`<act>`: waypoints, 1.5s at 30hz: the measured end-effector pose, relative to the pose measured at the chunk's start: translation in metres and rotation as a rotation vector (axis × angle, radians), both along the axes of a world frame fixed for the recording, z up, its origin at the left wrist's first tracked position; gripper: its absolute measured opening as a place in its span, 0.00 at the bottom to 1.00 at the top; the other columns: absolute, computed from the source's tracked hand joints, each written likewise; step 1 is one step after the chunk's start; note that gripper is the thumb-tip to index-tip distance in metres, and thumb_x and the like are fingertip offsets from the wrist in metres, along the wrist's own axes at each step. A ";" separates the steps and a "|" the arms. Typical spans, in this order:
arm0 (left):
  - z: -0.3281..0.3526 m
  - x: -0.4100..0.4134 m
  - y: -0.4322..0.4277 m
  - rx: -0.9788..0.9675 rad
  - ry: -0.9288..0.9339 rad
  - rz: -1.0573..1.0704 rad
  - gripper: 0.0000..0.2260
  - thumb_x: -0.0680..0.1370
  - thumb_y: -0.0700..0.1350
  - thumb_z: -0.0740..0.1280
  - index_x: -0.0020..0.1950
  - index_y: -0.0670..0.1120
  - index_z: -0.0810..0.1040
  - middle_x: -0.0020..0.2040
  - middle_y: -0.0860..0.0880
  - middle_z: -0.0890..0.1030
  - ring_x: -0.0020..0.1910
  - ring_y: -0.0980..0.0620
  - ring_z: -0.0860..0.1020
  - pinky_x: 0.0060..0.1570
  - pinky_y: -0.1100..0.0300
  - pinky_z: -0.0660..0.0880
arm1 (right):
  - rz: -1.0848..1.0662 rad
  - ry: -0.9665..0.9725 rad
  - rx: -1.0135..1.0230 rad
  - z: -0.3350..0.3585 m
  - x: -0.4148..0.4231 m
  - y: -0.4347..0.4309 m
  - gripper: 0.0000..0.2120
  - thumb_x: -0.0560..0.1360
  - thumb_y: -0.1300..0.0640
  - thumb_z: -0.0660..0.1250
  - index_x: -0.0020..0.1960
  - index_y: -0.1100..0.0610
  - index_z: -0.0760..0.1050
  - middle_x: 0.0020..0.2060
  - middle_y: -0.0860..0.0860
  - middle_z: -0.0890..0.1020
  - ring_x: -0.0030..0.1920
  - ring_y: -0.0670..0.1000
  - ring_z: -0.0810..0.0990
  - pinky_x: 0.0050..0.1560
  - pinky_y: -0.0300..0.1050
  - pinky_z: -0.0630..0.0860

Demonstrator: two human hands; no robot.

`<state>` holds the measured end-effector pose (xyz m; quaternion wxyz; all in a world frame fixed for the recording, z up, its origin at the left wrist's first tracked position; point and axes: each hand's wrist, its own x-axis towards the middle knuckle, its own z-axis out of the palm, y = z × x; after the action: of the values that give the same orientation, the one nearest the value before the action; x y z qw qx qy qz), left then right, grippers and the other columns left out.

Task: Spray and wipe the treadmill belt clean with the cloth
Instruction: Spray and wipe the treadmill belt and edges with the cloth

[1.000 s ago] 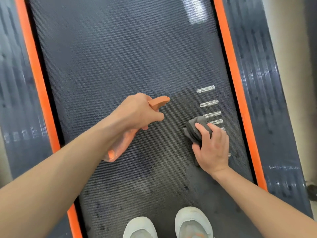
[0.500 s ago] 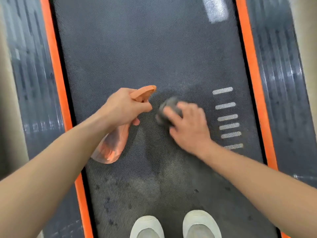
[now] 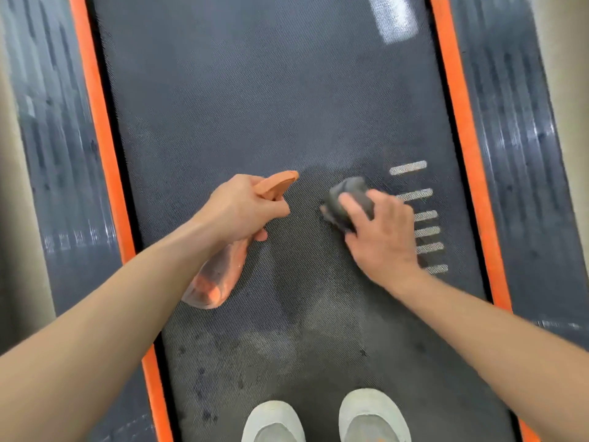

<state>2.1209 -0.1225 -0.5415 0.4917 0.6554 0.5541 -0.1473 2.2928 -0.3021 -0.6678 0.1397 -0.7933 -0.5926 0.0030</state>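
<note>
The dark textured treadmill belt (image 3: 261, 100) fills the middle of the view, with a damp darker patch near its centre. My left hand (image 3: 242, 208) grips an orange spray bottle (image 3: 220, 269) by its neck, nozzle pointing forward and right, body hanging down over the belt. My right hand (image 3: 379, 237) presses a crumpled grey cloth (image 3: 347, 199) onto the belt just right of the nozzle. The cloth bunches under my fingers, and part of it is hidden beneath my palm.
Orange strips (image 3: 102, 148) border the belt on both sides, with dark ribbed side rails (image 3: 522, 161) beyond them. Several short white stripes (image 3: 424, 215) mark the belt right of the cloth. My two pale shoes (image 3: 373, 416) stand on the belt at the bottom edge.
My right hand swept the cloth from beside the white stripes leftward toward the nozzle, then a little back to the right. The left hand has kept its hold on the bottle.
</note>
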 end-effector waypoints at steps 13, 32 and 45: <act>-0.014 0.049 -0.040 -0.076 0.013 -0.214 0.10 0.73 0.50 0.75 0.50 0.47 0.84 0.41 0.49 0.85 0.28 0.54 0.83 0.40 0.59 0.77 | -0.268 -0.094 -0.063 0.008 0.075 -0.002 0.25 0.73 0.52 0.62 0.70 0.52 0.70 0.61 0.60 0.75 0.56 0.63 0.74 0.55 0.59 0.71; -0.017 0.146 -0.057 0.016 -0.001 -0.415 0.18 0.75 0.49 0.74 0.62 0.42 0.84 0.51 0.43 0.88 0.29 0.51 0.83 0.48 0.55 0.82 | 0.544 -0.092 -0.288 0.031 0.072 -0.095 0.26 0.74 0.56 0.66 0.71 0.47 0.69 0.65 0.56 0.72 0.61 0.60 0.72 0.67 0.61 0.63; -0.035 0.142 -0.056 0.024 0.044 -0.665 0.08 0.76 0.50 0.70 0.40 0.50 0.75 0.43 0.45 0.88 0.31 0.53 0.86 0.47 0.58 0.83 | -0.010 0.038 -0.141 0.003 0.053 -0.114 0.25 0.75 0.50 0.64 0.71 0.49 0.68 0.64 0.56 0.68 0.62 0.61 0.69 0.63 0.61 0.65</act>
<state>2.2633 -0.1789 -0.5760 0.3970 0.8027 0.3221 -0.3072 2.3462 -0.4164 -0.6644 0.0948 -0.8040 -0.5841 0.0592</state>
